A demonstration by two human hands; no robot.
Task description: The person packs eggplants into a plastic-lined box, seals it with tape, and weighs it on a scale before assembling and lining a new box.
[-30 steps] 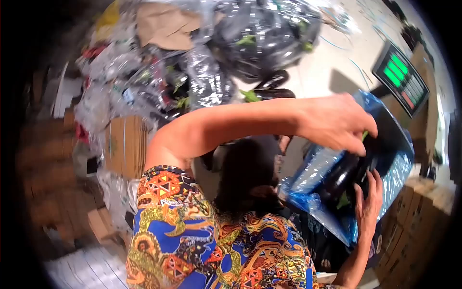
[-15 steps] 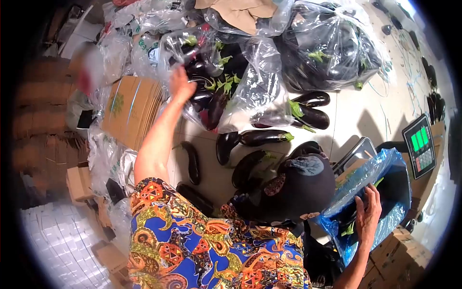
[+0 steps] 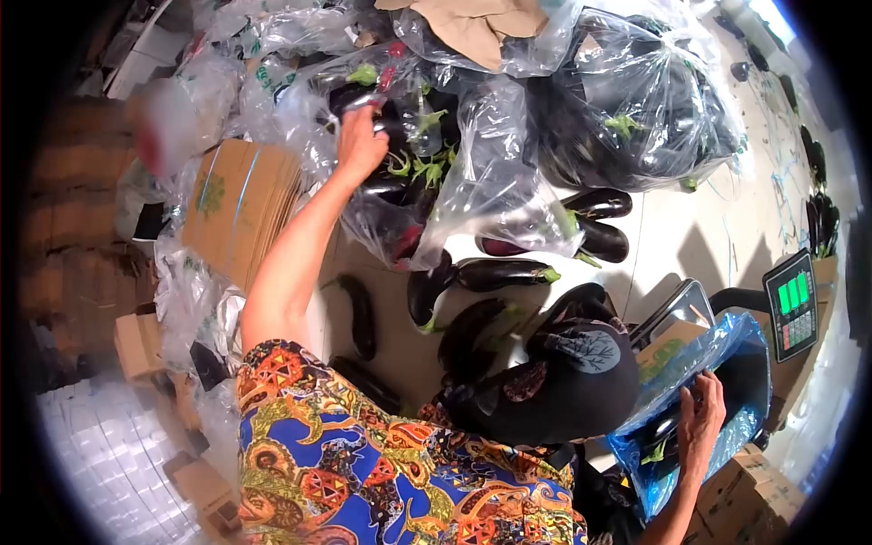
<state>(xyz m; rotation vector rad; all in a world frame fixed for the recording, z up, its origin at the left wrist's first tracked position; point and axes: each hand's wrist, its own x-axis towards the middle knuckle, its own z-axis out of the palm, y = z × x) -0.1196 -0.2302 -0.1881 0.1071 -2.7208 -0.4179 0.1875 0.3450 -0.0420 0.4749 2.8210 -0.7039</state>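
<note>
My left hand [image 3: 363, 145] reaches into an open clear plastic bag [image 3: 495, 154] of eggplants, its fingers closed round a dark eggplant [image 3: 345, 94] with a green cap. More eggplants with green stems lie beside my wrist inside this bag. At the right, my right hand [image 3: 701, 422] is at the mouth of a blue plastic bag [image 3: 649, 459], fingers curled by its upper rim and seemingly gripping it; the fingertips are partly hidden. Dark eggplants and a green stem [image 3: 654, 452] show inside the blue bag.
Loose eggplants [image 3: 504, 272] lie on the pale floor. A full clear bag [image 3: 636, 100] stands behind. A scale display [image 3: 790, 304] is at the right, near a metal tray [image 3: 677, 309]. Flat cardboard [image 3: 241, 209] leans at left. A black cloth shape with a pale tree print [image 3: 563, 372] blocks the lower middle.
My left hand has moved from the clear bag's left edge onto an eggplant and closed round it. My right hand stays at the blue bag, its fingers more curled. The view has shifted slightly.
</note>
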